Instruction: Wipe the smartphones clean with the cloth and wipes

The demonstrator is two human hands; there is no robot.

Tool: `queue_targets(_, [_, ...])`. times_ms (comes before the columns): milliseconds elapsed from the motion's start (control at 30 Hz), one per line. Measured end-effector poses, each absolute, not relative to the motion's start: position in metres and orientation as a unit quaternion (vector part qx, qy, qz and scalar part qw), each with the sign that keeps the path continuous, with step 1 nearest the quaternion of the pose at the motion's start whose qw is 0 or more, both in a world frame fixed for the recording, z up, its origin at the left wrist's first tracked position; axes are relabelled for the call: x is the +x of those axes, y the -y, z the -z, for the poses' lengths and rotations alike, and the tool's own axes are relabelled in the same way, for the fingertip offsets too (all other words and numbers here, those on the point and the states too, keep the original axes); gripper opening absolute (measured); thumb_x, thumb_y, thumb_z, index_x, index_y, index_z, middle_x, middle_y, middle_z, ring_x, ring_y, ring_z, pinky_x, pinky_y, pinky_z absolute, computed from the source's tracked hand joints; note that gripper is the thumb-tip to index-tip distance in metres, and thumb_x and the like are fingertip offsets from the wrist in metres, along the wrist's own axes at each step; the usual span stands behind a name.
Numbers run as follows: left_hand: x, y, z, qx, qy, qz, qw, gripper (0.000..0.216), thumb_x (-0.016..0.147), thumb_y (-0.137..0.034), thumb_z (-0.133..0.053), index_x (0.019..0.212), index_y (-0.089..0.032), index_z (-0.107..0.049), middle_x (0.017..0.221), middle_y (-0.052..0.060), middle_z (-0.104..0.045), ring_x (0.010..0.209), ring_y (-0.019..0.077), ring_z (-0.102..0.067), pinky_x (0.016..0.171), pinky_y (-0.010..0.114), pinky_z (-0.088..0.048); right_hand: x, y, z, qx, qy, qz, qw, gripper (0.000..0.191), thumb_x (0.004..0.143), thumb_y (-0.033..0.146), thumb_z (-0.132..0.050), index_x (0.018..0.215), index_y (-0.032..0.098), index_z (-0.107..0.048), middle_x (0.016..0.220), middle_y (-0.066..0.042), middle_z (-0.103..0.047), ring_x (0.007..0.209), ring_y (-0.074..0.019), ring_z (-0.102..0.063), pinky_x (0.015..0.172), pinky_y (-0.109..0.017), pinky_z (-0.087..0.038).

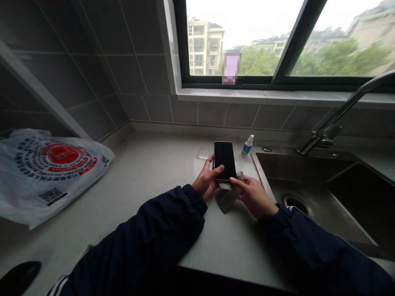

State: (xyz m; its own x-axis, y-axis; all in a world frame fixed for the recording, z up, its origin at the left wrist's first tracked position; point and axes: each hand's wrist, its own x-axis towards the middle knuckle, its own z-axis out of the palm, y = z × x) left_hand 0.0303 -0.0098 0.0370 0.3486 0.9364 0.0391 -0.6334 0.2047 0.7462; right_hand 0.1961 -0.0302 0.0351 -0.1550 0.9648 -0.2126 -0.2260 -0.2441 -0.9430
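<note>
A black smartphone [224, 159] with a dark screen is held upright over the pale countertop [154, 181]. My left hand [206, 181] grips its lower left edge, thumb across the bottom of the screen. My right hand [253, 196] holds the lower right corner and also has a grey cloth [226, 197] bunched beneath the phone. Both arms wear dark blue sleeves. A small spray bottle [247, 146] with a blue label stands just behind and to the right of the phone.
A steel sink [321, 193] with a drain and a tall tap [336, 115] lies to the right. A white plastic bag [46, 172] with red print rests at the left. Grey tiled walls and a window ledge [277, 95] run behind.
</note>
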Motion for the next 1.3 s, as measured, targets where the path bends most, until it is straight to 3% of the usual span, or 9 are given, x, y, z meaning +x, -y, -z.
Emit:
queue_targets(200, [0.031,0.007,-0.039,0.327,-0.252,-0.553,0.724,0.085,0.08,-0.036,-0.081,0.146,-0.026,-0.028,0.112,0.01,-0.069,0.09,0.0247,-0.074,0.079,0.039,-0.059,0.195,0.031,-0.033,-0.463,0.385,-0.678,0.421,0.029,0.074,0.035,-0.086,0.095,0.018,-0.074,0.085,-0.004,-0.077,0.068,-0.0146,-0.072,0.061,-0.024,-0.06])
queue_targets(433, [0.01,-0.015,-0.04,0.347,-0.368,-0.592,0.627,0.074,0.083,-0.054,-0.074,0.139,-0.027,-0.034,0.11,0.01,-0.07,0.078,0.025,-0.076,0.065,0.038,-0.061,0.196,0.031,-0.031,-0.444,0.408,-0.685,0.409,0.029,0.073,0.035,-0.087,0.093,0.017,-0.075,0.086,-0.007,-0.078,0.072,-0.0183,-0.074,0.065,-0.029,-0.059])
queue_targets(633, [-0.007,-0.036,-0.031,0.354,-0.479,-0.593,0.542,0.053,0.092,-0.057,-0.058,0.13,-0.023,-0.046,0.099,0.008,-0.069,0.061,0.0232,-0.073,0.049,0.035,-0.059,0.199,0.026,-0.028,-0.444,0.384,-0.687,0.428,0.029,0.072,0.033,-0.088,0.094,0.017,-0.077,0.087,-0.006,-0.078,0.073,-0.0158,-0.072,0.066,-0.026,-0.057])
queue_targets(967, [-0.016,-0.044,-0.022,0.357,-0.533,-0.541,0.544,0.053,0.094,-0.061,-0.052,0.133,-0.026,-0.046,0.107,0.008,-0.068,0.059,0.0214,-0.072,0.043,0.032,-0.056,0.198,0.029,-0.031,-0.433,0.38,-0.698,0.425,0.029,0.072,0.033,-0.088,0.092,0.016,-0.077,0.087,-0.007,-0.078,0.073,-0.016,-0.072,0.065,-0.027,-0.058])
queue_targets(1133, [-0.015,-0.045,-0.018,0.388,-0.55,-0.53,0.515,0.058,0.097,-0.068,-0.04,0.129,-0.021,-0.05,0.1,0.009,-0.07,0.055,0.02,-0.071,0.036,0.025,-0.045,0.197,0.028,-0.03,-0.437,0.376,-0.694,0.43,0.029,0.072,0.032,-0.088,0.093,0.016,-0.077,0.087,-0.007,-0.078,0.075,-0.0164,-0.072,0.068,-0.028,-0.059])
queue_targets(1300, [-0.015,-0.046,-0.018,0.374,-0.561,-0.529,0.515,0.056,0.099,-0.064,-0.038,0.136,-0.021,-0.045,0.092,0.007,-0.068,0.054,0.0196,-0.07,0.038,0.025,-0.048,0.197,0.028,-0.029,-0.436,0.376,-0.695,0.431,0.032,0.069,0.034,-0.09,0.093,0.016,-0.077,0.087,-0.006,-0.078,0.074,-0.0164,-0.073,0.067,-0.028,-0.06])
